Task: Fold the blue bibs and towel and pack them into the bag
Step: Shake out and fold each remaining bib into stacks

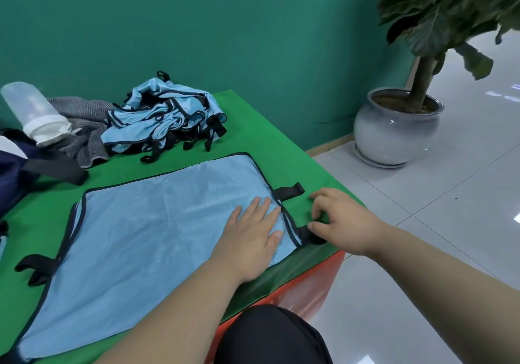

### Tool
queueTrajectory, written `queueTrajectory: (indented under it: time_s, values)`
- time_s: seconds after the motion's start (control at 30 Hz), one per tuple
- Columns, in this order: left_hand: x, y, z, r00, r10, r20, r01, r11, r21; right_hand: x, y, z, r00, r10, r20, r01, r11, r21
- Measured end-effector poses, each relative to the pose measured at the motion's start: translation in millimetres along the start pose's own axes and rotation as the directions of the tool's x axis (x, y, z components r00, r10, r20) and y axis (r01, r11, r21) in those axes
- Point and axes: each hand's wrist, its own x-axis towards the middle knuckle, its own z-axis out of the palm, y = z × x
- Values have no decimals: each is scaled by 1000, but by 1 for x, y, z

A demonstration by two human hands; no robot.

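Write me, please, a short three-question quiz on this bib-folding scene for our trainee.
1. True or false: the left hand lies flat on the spread bib.
2. The right hand pinches: A the black strap; B a bottle; C a leaf?
3. In the head view, what lies just left of the bib pile?
Key: 1 true; 2 A; 3 the grey towel.

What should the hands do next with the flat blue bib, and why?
Probably tuck the black strap inward onto the flat bib: the right hand pinches it, the left hand presses the bib flat, and the strap sticks out past the edge.
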Motion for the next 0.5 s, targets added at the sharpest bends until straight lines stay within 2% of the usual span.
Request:
queueTrajectory:
  time_s: [0.1, 0.23, 0.37, 0.5]
  values:
    - [-5, -3, -7, 997, 13, -78, -26, 984, -174, -7, -16, 2, 997, 0, -75, 6, 996, 87]
    - [-31, -2, -20, 971, -6, -239, -77, 939, -335, -17, -36, 12, 955, -255, -150, 271, 957, 102]
    - [-82, -11, -25, 973, 47, -225, -114, 949, -295, -22, -48, 23, 912, -375, -166, 389, 919, 60]
    - [-137, -52, -23, 980, 29, -198, -60, 986, -154, -22, -55, 35, 913, -405, -44, 404, 914, -27]
